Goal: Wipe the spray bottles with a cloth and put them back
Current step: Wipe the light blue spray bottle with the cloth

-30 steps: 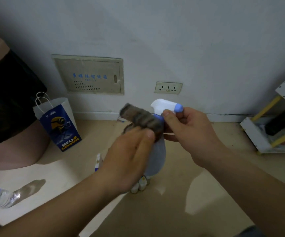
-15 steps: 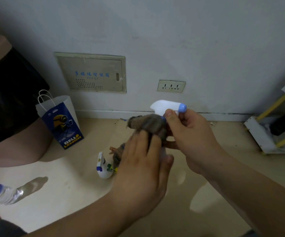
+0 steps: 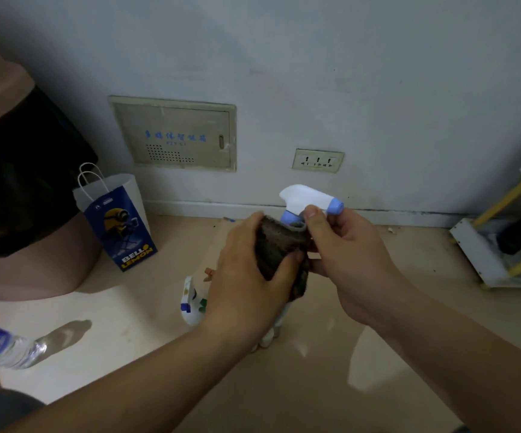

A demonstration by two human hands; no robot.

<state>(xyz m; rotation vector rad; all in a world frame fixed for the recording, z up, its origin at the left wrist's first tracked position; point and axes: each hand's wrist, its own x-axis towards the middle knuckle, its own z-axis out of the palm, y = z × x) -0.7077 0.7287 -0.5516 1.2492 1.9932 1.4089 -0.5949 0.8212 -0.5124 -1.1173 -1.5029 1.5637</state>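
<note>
Gripping the brown cloth [image 3: 279, 251], the left hand [image 3: 246, 282] wraps it around the body of a spray bottle [image 3: 307, 200] held at the centre of the view. The right hand [image 3: 350, 260], at 3 o'clock from the cloth, pinches the bottle's neck below the white trigger head. Another spray bottle [image 3: 192, 303] stands on the floor [image 3: 315, 385] at 7 o'clock from the cloth, with a blue paper bag [image 3: 118, 223] at 9 o'clock.

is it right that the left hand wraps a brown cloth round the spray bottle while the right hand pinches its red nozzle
Not quite: the nozzle is blue, not red, as the head view shows. The rest stands: the left hand wraps the brown cloth round the spray bottle while the right hand pinches its head.
</note>
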